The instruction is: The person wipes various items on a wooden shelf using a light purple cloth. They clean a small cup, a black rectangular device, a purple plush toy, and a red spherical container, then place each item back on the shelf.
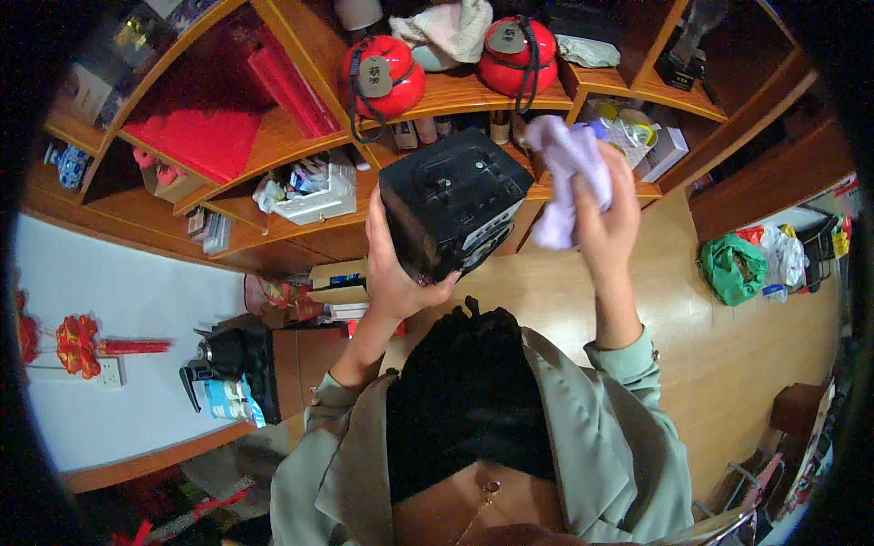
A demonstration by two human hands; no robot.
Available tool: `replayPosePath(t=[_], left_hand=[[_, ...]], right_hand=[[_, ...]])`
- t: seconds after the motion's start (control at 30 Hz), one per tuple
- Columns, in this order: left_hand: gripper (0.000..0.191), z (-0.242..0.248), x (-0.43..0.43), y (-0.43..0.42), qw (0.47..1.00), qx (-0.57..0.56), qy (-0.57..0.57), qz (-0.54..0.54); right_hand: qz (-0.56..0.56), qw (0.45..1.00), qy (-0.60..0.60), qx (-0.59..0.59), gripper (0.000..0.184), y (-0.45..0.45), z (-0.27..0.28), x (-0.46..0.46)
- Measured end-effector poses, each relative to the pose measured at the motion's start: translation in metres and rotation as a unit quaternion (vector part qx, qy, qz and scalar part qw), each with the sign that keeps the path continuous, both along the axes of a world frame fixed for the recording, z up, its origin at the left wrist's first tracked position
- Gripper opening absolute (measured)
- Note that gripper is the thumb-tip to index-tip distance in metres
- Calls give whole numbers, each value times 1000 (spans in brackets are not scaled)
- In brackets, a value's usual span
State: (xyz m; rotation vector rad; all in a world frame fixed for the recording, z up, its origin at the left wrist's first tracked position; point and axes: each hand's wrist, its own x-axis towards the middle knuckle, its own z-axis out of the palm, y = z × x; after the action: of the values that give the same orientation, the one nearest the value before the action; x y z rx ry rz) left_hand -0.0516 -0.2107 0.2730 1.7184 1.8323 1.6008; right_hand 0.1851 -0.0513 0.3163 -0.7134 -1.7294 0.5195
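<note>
My left hand [396, 273] grips a black box-shaped device [454, 181] from its left side and lower corner, holding it up in front of the wooden shelving. The device has a glossy dark side and a round part on its right face, which I cannot identify. In my right hand [611, 211] is a crumpled light purple cloth [570, 181], bunched between thumb and fingers. The cloth hangs to the right of the device, apart from it.
Wooden shelves [464, 95] hold two red lidded jars [389, 78], [522, 58] with black cords, a white drawer box [321, 191] of small items and red folders [293, 89]. A black kettle [229, 351] stands at left. A green bag [734, 269] rests on the right.
</note>
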Motion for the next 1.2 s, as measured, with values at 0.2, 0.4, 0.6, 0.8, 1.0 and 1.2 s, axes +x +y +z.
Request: replayPosePath(t=[0.2,0.4,0.6,0.8,1.0,1.2], left_hand=[[132,3,13,6,999,1,-33,-30],[130,-6,9,-1,993,-36,115,-15],[134,-9,20,-1,993,-16,99,-58],[120,-4,15,14,964,15,-246,-100],[101,-15,22,22,851,12,-504,-145],[95,-22,19,36,852,9,-517,-81]], right_hand=[[201,946,-129,218,36,-47,18,-27],[45,992,-113,36,25,16,-19,17],[125,952,45,-275,32,26,-11,9],[186,914,144,-330,32,-2,-20,2],[-5,1000,11,23,50,-10,-15,-33],[195,955,-138,173,57,-52,-16,-54]])
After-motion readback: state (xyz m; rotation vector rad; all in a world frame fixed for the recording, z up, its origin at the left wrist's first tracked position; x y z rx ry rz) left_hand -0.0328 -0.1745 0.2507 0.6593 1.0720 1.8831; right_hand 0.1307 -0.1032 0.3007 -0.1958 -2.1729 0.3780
